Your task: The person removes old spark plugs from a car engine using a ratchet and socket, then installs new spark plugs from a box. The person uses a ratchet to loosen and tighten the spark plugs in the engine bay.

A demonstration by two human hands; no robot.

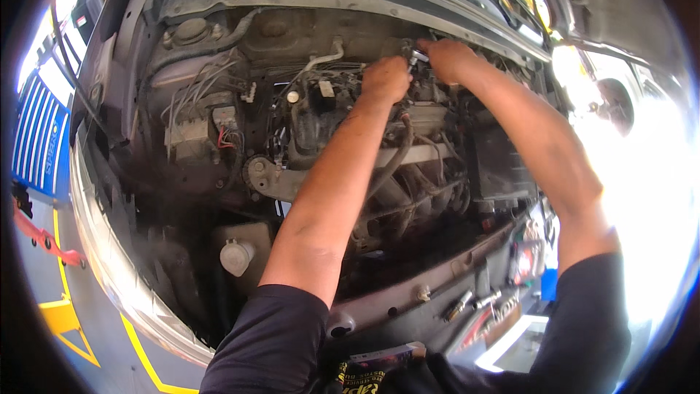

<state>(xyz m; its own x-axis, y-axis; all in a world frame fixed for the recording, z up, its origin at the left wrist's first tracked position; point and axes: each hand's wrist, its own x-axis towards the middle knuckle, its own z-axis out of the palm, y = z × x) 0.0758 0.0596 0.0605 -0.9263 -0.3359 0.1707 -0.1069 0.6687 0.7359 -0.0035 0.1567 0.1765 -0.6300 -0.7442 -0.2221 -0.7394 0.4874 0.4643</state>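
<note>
Both my arms reach far over the engine (313, 128) in an open engine bay. At the back of it, my right hand (448, 60) is closed with curled fingers around a shiny chrome tool (418, 57), which looks like a socket wrench. Just left of the tool, my left hand (386, 79) is closed in a fist, nearly touching it. Whatever the left fingers grip is hidden under the hand. Below the hands, a dark hose (397, 157) curves down over the engine.
A metal engine mount (271, 179) and a reservoir with a white cap (237, 255) lie left of my left arm. Wires hang by a module (188, 138). Loose tools (474, 303) rest near the front edge. The raised hood (620, 0) is at upper right.
</note>
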